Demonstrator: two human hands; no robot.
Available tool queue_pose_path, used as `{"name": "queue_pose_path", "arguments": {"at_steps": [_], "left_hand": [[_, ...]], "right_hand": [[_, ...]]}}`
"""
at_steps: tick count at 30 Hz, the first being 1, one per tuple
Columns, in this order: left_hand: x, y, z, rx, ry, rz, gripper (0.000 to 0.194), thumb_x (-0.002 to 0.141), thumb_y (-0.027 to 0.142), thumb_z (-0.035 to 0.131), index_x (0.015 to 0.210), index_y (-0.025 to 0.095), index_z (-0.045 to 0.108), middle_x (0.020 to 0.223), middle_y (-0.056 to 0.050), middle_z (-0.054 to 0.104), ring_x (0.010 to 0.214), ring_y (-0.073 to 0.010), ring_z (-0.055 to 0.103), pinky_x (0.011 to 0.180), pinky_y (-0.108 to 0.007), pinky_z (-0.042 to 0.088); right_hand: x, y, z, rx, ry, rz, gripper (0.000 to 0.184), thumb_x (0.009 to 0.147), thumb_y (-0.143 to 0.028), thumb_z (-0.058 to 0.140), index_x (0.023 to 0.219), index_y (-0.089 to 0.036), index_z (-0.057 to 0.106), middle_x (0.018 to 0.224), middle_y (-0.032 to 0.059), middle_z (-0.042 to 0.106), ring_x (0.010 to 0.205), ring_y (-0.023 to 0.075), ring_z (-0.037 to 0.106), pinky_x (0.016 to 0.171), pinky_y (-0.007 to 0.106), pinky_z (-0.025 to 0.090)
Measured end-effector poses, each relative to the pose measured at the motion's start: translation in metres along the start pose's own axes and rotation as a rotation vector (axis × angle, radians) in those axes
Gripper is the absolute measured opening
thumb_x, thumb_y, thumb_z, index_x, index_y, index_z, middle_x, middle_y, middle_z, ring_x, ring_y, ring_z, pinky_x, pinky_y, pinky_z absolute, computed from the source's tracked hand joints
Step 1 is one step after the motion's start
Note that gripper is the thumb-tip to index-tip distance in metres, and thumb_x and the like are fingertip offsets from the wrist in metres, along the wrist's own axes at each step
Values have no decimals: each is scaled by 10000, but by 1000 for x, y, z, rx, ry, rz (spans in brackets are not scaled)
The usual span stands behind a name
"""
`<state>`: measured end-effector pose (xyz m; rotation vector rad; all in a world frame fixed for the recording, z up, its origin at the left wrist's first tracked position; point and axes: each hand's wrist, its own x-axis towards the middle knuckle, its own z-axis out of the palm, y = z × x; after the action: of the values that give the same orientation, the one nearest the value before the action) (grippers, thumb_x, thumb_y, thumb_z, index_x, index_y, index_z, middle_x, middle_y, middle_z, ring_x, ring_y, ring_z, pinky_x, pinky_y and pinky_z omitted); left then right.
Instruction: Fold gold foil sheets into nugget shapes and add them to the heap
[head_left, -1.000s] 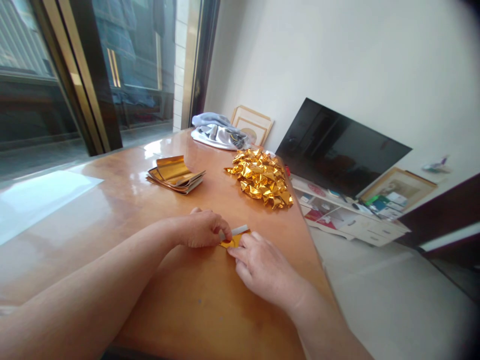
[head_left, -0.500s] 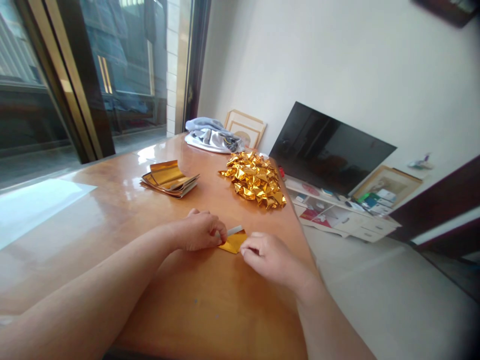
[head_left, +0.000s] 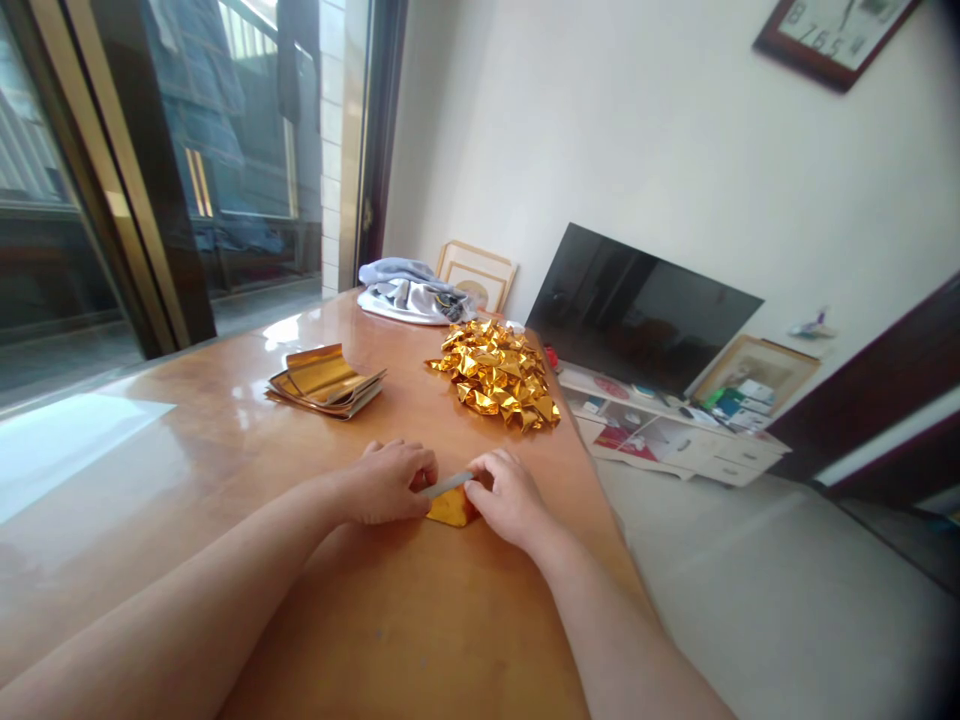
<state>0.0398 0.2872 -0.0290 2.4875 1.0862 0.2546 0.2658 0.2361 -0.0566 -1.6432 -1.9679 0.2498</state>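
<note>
And we're live at the wooden counter (head_left: 390, 640): the left hand (head_left: 386, 485) is curled closed, pinching one end of a pale slim stick (head_left: 448, 486), while the right hand (head_left: 506, 495) comes down over the other end, its fingers (head_left: 495, 480) bent onto a folded gold foil piece (head_left: 450, 510). Is it truly gripping? I can't tell from here. The foil sits on the counter, right under the stick, between both hands. Up ahead, a stack of gold foil sheets (head_left: 324, 385) lies to the left, with a heap of crumpled gold foil (head_left: 495, 375) to the right. Beyond them, there's a bundle of grey cloth (head_left: 405, 295), and off the counter a black flat-screen TV (head_left: 637, 310) stands behind a low white cabinet (head_left: 675, 440).
</note>
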Motion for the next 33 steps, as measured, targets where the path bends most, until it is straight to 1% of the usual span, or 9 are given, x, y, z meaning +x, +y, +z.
{"name": "queue_pose_path", "arguments": {"at_steps": [5,8,10,13,16,20,23,27,33], "left_hand": [[-1,0,1,-10,8,16,196,752,352,623,908,242,666,933,-14,672,881,-224,581,763,-341,345],[0,0,1,-33,3,25,191,763,352,612,907,246,676,936,-14,666,888,-224,580,773,-338,360],[0,1,0,-45,-7,23,187,755,343,616,898,245,685,943,-16,660,897,-224,580,776,-333,369],[0,4,-2,-73,-33,22,168,740,318,619,866,236,693,943,-13,657,892,-219,582,769,-322,375],[0,4,-2,-147,-48,9,144,733,298,617,839,220,675,883,3,663,843,-205,581,724,-298,373],[3,-2,5,-373,-67,-31,151,751,267,579,869,202,646,776,24,642,724,-168,558,622,-255,358],[5,-5,8,-562,-40,-28,158,751,249,572,887,186,622,737,36,591,653,-137,505,561,-235,335],[5,-5,5,-748,-80,-8,150,759,251,592,881,164,605,695,51,529,595,-108,431,532,-227,305],[6,-5,9,-736,-47,21,195,750,231,597,930,157,599,769,15,607,680,-139,531,597,-239,393]], "right_hand": [[1,4,1,208,31,5,53,812,-172,608,783,-213,622,904,17,637,880,182,585,800,295,450],[-3,4,-4,435,-65,88,16,824,-198,592,827,-212,587,1000,19,653,770,150,594,717,274,456],[-5,2,-9,563,-123,123,33,827,-215,598,842,-212,569,1032,26,663,822,162,625,748,279,464],[-8,-3,-17,673,-130,113,49,830,-220,608,849,-207,565,1077,42,670,1037,202,628,882,305,451],[-8,-4,-21,683,-142,121,62,829,-218,602,875,-205,562,993,21,655,909,176,618,786,280,449],[-9,-5,-23,651,-174,125,194,783,-181,620,962,-211,554,805,-44,541,690,127,505,619,240,380],[-11,-9,-26,646,-257,154,259,778,-169,620,1022,-211,546,792,-51,530,673,121,484,603,238,366],[-14,-18,-30,658,-353,178,229,815,-199,622,1034,-201,552,786,-46,540,676,120,486,607,243,368],[-16,-24,-30,689,-391,178,221,802,-168,626,1012,-191,561,760,-53,544,663,107,492,593,226,353]]}}
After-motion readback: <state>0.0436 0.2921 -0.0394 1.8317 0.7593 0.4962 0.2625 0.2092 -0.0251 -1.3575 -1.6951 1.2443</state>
